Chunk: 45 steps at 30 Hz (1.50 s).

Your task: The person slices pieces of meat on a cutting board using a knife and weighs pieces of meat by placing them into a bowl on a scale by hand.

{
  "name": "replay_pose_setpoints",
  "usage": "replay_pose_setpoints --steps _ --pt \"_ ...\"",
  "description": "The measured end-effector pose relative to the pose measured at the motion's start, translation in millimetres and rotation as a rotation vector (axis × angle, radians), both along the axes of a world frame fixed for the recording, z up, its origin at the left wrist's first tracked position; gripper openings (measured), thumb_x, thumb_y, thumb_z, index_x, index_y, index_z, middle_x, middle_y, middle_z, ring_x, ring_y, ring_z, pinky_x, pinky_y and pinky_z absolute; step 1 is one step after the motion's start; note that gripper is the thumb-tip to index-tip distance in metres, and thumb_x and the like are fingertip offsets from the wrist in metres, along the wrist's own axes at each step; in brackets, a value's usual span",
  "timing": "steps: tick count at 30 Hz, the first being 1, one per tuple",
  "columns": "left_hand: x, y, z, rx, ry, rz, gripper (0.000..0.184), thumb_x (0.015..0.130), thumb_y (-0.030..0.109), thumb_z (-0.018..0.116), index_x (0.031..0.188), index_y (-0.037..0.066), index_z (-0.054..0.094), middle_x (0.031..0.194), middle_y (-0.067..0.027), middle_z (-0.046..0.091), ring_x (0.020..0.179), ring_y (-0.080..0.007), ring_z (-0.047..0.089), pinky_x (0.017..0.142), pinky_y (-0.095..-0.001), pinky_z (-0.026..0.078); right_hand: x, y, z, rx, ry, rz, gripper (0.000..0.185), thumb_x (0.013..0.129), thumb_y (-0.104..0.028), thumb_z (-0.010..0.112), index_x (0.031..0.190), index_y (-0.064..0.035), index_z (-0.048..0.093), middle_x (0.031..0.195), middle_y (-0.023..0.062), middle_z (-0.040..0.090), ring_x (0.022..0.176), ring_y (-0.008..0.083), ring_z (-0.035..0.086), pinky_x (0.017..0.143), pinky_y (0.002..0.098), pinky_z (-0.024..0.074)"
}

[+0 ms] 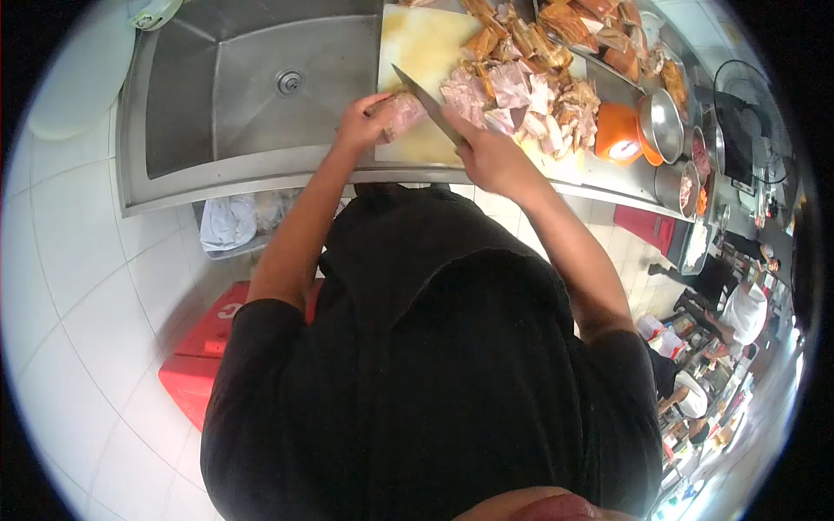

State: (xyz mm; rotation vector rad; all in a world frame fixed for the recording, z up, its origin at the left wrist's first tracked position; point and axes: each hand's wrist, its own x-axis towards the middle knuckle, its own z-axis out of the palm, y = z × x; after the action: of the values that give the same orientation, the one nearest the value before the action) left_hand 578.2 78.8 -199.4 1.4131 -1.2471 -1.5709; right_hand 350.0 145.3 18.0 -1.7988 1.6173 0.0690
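At the left edge of the pale cutting board (421, 43), my left hand (359, 124) grips a piece of pinkish meat (401, 118). My right hand (493, 156) is closed around the handle of a knife (426, 97), whose blade points up and left, just right of that piece. Cut meat chunks (512, 87) with browned edges are heaped on the board to the right of the knife. Whether the blade touches the held meat is hard to tell.
A steel sink (252, 95) lies left of the board. To the right stand an orange scale (617, 132), a metal bowl (662, 126) and a tray of browned meat (599, 35). A red box (195, 369) is below the counter. Other people (743, 313) are at far right.
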Motion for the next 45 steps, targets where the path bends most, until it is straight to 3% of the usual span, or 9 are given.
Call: replay_pose_setpoints --steps 9,14,19,23,34,36,39,41,45 --pt "1 7 10 -0.127 -0.072 -0.019 0.041 0.088 0.022 0.077 0.126 0.006 0.075 0.111 -0.0159 0.078 0.097 -0.0205 0.073 0.086 -0.0341 0.059 -11 23 -13 -0.008 0.036 -0.007 0.07 0.099 -0.013 0.061 0.163 -0.0269 0.035 0.095 0.0327 0.071 0.091 0.0498 0.069 0.087 0.0554 0.054" --pt "3 11 -7 -0.033 0.001 0.014 0.043 0.088 0.025 0.078 0.126 0.005 0.075 0.11 -0.016 0.078 0.098 -0.02 0.073 0.088 -0.0348 0.058 9 11 -104 -0.137 -0.039 -0.12 0.077 0.099 -0.014 0.062 0.165 -0.0296 0.028 0.086 0.0308 0.07 0.08 0.0498 0.07 0.077 0.057 0.0548" --pt "11 1 1 -0.215 -0.127 -0.046 0.044 0.088 0.026 0.078 0.127 0.005 0.075 0.106 -0.0157 0.078 0.094 -0.0194 0.072 0.086 -0.0345 0.058 2 11 -85 -0.133 -0.023 -0.079 0.077 0.099 -0.015 0.06 0.165 -0.0342 0.026 0.085 0.0289 0.071 0.079 0.0471 0.071 0.075 0.0573 0.0562" --pt "11 5 -1 -0.122 -0.032 -0.018 0.041 0.09 0.023 0.077 0.127 0.005 0.075 0.105 -0.0132 0.078 0.092 -0.0174 0.071 0.083 -0.0335 0.057 -10 27 -112 -0.17 -0.129 -0.175 0.075 0.098 -0.014 0.063 0.164 -0.0316 0.03 0.091 0.0301 0.072 0.084 0.0478 0.071 0.079 0.0552 0.0563" --pt "20 25 17 -0.057 0.035 -0.027 0.054 0.094 0.022 0.076 0.143 0.004 0.062 0.095 -0.004 0.068 0.084 -0.0109 0.062 0.076 -0.0279 0.053 -17 13 -21 -0.211 -0.155 -0.313 0.07 0.097 -0.007 0.066 0.16 -0.0259 0.042 0.111 0.0297 0.072 0.101 0.0458 0.072 0.087 0.0477 0.0578" --pt "20 26 22 -0.039 0.017 -0.028 0.054 0.094 0.023 0.076 0.142 0.004 0.063 0.095 -0.0042 0.068 0.085 -0.0113 0.062 0.075 -0.0285 0.052 -8 26 -37 -0.471 -0.3 -0.241 0.07 0.097 -0.007 0.067 0.16 -0.0254 0.042 0.109 0.0297 0.072 0.097 0.0453 0.073 0.085 0.0472 0.058" --pt "21 24 14 -0.059 0.017 -0.026 0.053 0.094 0.024 0.076 0.141 0.003 0.063 0.096 -0.0049 0.069 0.086 -0.0116 0.062 0.074 -0.0294 0.051 -1 39 -74 -0.484 -0.275 -0.172 0.069 0.1 -0.01 0.065 0.162 -0.025 0.039 0.095 0.03 0.072 0.084 0.0463 0.072 0.078 0.0504 0.0565" --pt "23 26 7 -0.055 0.036 -0.019 0.053 0.094 0.024 0.076 0.14 0.002 0.063 0.097 -0.0058 0.07 0.087 -0.0121 0.062 0.074 -0.03 0.051 -7 43 -109 -0.231 -0.107 -0.133 0.069 0.101 -0.012 0.063 0.163 -0.0253 0.036 0.09 0.0303 0.071 0.081 0.0469 0.071 0.076 0.0523 0.0555" --pt "20 31 20 -0.04 0.057 0.02 0.05 0.095 0.024 0.075 0.138 0.0 0.064 0.102 -0.0084 0.071 0.088 -0.0138 0.064 0.076 -0.0307 0.052 -12 44 -114 -0.234 -0.116 -0.133 0.071 0.099 -0.012 0.063 0.163 -0.0278 0.035 0.085 0.0275 0.07 0.077 0.0454 0.07 0.073 0.0527 0.0546"
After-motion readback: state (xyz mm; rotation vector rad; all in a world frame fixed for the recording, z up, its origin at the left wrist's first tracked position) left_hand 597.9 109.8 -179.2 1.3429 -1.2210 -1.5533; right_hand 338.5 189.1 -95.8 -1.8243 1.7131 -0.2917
